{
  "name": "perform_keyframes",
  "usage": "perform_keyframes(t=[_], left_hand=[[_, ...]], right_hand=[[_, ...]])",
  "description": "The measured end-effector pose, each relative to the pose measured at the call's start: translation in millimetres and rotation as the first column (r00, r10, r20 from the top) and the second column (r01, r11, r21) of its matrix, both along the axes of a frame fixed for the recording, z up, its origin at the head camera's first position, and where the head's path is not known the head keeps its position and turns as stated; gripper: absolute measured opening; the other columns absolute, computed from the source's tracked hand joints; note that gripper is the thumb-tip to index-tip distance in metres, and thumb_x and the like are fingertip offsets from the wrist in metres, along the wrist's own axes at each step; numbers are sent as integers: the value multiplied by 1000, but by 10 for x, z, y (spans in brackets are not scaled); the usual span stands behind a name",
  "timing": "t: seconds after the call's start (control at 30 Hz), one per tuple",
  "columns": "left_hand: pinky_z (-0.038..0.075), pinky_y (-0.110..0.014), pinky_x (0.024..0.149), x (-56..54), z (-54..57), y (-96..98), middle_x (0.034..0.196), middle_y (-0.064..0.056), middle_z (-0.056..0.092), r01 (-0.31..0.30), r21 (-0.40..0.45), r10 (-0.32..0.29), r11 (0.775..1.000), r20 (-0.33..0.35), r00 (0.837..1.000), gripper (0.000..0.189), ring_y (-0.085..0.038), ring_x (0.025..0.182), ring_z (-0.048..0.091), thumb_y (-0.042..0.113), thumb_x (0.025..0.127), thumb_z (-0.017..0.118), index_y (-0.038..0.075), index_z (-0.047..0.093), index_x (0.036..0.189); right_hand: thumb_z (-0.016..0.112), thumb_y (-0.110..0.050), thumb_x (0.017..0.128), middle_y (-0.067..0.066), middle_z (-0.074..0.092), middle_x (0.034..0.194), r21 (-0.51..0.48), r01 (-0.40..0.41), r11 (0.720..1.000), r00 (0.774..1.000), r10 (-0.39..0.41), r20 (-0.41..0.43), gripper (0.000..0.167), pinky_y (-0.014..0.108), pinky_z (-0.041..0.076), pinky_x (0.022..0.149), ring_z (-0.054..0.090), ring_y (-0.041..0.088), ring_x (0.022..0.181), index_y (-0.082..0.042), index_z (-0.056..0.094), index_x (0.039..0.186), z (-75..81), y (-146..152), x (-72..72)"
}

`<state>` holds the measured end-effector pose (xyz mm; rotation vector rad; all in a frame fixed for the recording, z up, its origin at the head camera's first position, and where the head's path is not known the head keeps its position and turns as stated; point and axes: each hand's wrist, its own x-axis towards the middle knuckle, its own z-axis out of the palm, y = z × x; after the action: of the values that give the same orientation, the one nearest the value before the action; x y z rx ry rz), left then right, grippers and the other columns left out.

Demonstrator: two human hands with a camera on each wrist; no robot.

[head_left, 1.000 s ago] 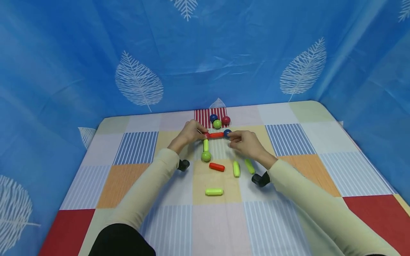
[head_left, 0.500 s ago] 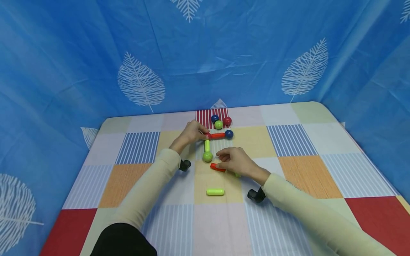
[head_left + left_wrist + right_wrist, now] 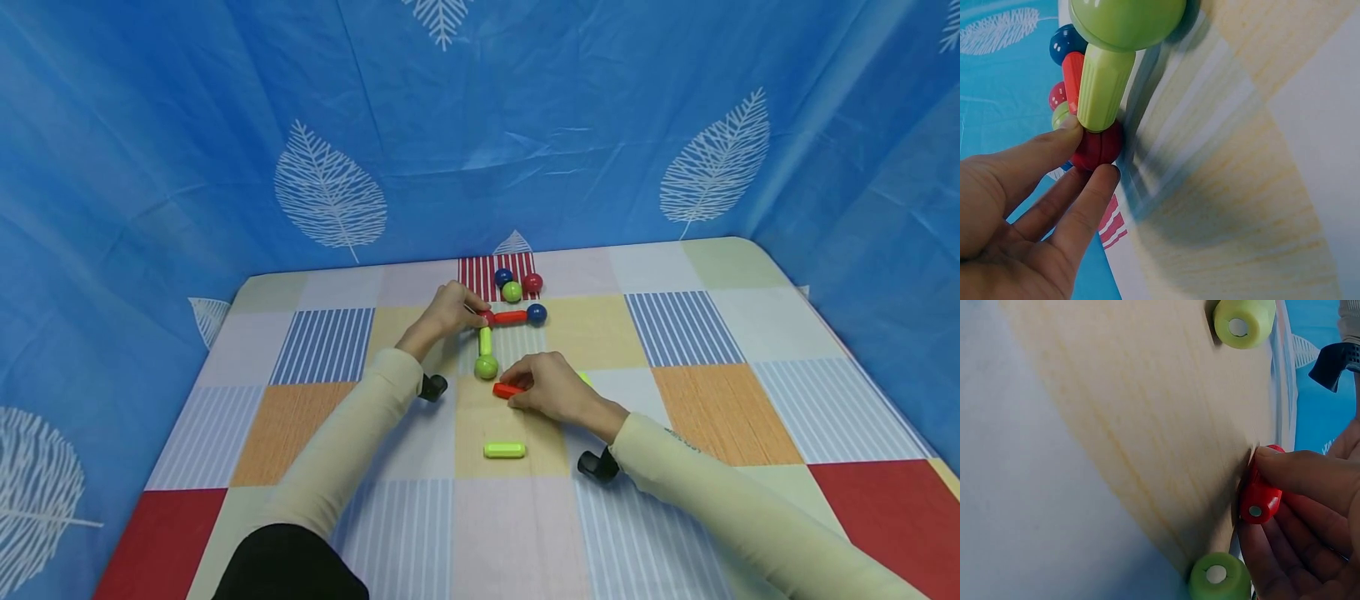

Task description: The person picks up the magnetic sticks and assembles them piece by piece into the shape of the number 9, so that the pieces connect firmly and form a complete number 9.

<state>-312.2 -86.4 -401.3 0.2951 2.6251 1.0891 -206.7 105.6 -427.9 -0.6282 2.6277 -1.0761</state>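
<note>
My left hand [image 3: 450, 308] pinches a red ball [image 3: 1099, 149] between thumb and fingertips at the corner of an L-shaped build. From that ball a ribbed green rod [image 3: 1107, 87] runs towards me to a green ball [image 3: 1129, 19]. A red rod [image 3: 512, 317] extends right from the same corner to a dark blue ball [image 3: 536, 314]. Nearer to me, my right hand [image 3: 555, 385] holds a loose red rod [image 3: 1262, 494] between thumb and fingers, low over the cloth. The rod's end shows a small round metallic disc; its other part lies behind the thumb.
Behind the build sit a loose blue ball [image 3: 503, 277], a green ball [image 3: 512, 292] and a red ball [image 3: 532, 283]. One green rod [image 3: 504, 451] lies in front; another green rod [image 3: 584, 378] is mostly hidden by my right hand. Patchwork cloth covers the table; a blue curtain [image 3: 510, 125] stands behind.
My right hand has left the blue ball, come back towards me and taken hold of the loose red rod. My left hand stays on the red ball.
</note>
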Motion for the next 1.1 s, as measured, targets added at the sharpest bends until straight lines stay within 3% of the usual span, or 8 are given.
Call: perform_keyframes(t=[0.27,0.57,0.83,1.1], left_hand=[[49,-35,91,-17,-36,3,109,-10,72,3,7,-3,1000,-10,1000,24,-24,108,59,3,85,76,4,75,109],[43,-38,101,-8,-20,-13,109,-9,73,-2,18,2,1000,0,1000,28,-25,112,58,0,82,78,4,74,109],[42,-37,103,-17,-16,-32,113,-10,71,-11,39,9,999,28,1000,29,-25,115,56,0,83,76,2,72,112],[44,-39,102,-16,-27,-22,113,-11,71,-2,27,2,1000,11,1000,28,-26,116,57,1,83,77,3,74,111]], right_hand=[[79,-7,80,-1,72,96,34,13,999,1000,-14,12,24,32,52,80,62,13,88,-8,77,104,61,54,-55],[74,-5,81,5,72,104,49,67,997,997,-68,25,27,36,51,84,61,19,91,-6,76,108,92,257,-194],[72,-6,84,9,71,109,61,47,997,999,-48,22,27,41,51,89,62,23,99,-4,75,110,68,325,-299],[75,-8,83,4,72,101,83,2,997,1000,-4,22,25,36,51,85,61,18,92,-5,76,108,110,144,-357]])
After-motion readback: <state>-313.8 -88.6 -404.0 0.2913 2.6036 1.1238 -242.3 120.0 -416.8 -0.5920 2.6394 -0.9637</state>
